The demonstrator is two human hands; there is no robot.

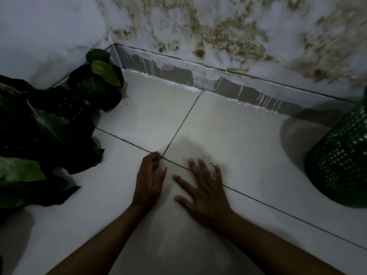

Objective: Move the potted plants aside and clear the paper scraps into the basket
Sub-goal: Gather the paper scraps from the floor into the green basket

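here the potted plants point(49, 124) crowd the left corner against the wall, so dark that pots and black wrapping blur together; only a few green leaves read clearly, and the nearer ones are cut off by the left edge. the green lattice basket point(341, 155) stands at the far right, cropped by the frame, well apart from the plants. no paper scraps can be made out, only tiny dark specks point(211, 165) just beyond the right hand point(206, 193), which lies flat with fingers spread on the pale floor tiles point(228, 120). the left hand point(150, 179) rests beside it, fingers loosely curled, holding nothing visible. the white wall point(218, 26) behind is stained brown above a paint-dripped grey skirting point(198, 76).
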